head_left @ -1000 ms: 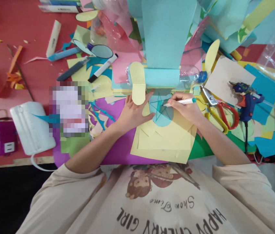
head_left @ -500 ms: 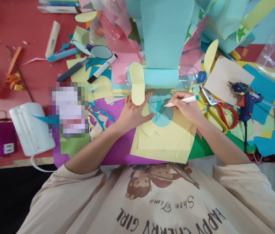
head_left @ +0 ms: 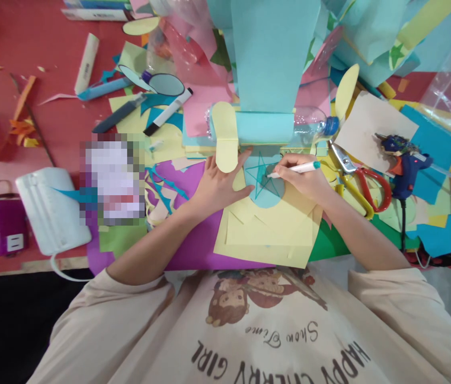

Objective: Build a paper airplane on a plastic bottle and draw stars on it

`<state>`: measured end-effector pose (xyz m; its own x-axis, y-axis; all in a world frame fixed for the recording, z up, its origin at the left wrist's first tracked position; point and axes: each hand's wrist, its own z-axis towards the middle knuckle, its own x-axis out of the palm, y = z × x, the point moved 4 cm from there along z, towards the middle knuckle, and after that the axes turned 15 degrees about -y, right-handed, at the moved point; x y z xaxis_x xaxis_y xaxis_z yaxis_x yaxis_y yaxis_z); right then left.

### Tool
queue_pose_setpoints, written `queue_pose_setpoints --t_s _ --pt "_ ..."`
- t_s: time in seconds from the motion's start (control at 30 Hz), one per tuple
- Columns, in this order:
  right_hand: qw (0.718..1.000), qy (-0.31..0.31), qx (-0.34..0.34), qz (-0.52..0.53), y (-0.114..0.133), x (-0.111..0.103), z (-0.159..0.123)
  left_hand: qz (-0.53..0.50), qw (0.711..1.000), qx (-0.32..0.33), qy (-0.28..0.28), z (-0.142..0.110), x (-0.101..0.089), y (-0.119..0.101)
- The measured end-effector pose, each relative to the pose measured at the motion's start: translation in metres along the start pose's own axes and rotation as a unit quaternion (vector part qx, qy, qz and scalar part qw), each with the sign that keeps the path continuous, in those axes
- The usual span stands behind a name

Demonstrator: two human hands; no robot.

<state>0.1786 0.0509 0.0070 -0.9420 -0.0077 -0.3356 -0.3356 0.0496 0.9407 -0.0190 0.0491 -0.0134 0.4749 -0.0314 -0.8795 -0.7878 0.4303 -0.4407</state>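
My right hand (head_left: pixel 299 173) grips a white marker (head_left: pixel 298 168) with a green end, its tip on a light blue rounded paper piece (head_left: pixel 269 200). A green outlined star (head_left: pixel 261 178) is drawn there, its middle partly coloured in. My left hand (head_left: pixel 219 184) lies flat with fingers spread, thumb and forefinger at the left edge of the blue piece. Over its fingers rests a pale yellow paper strip (head_left: pixel 226 152). Beneath the blue piece are yellow sheets (head_left: pixel 269 234). Just beyond my hands lies a clear plastic bottle (head_left: pixel 309 121) wrapped in light blue paper.
Red-and-yellow-handled scissors (head_left: pixel 373 189) and a blue glue gun (head_left: pixel 407 173) lie at the right. To the left are a black-capped marker (head_left: pixel 168 112), a dark cutter (head_left: pixel 118 114), a white case (head_left: pixel 53 210) and a blurred-out object (head_left: pixel 114 181). Paper scraps cover much of the red table (head_left: pixel 57 48).
The marker tip has shifted slightly within the star, and the marker's tilt has changed a little. My left hand stays in place.
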Motion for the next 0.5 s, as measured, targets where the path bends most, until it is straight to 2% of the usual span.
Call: queue_pose_setpoints --t_s 0.27,0.5 --pt "1.0 0.026 0.01 0.001 -0.0018 0.001 -0.0006 -0.003 1.0 -0.001 -0.005 0.0002 -0.0009 0.0002" --pt "1.0 0.013 0.016 -0.001 -0.0014 0.0012 -0.0002 0.001 1.0 0.001 0.003 0.0006 -0.0012 -0.001"
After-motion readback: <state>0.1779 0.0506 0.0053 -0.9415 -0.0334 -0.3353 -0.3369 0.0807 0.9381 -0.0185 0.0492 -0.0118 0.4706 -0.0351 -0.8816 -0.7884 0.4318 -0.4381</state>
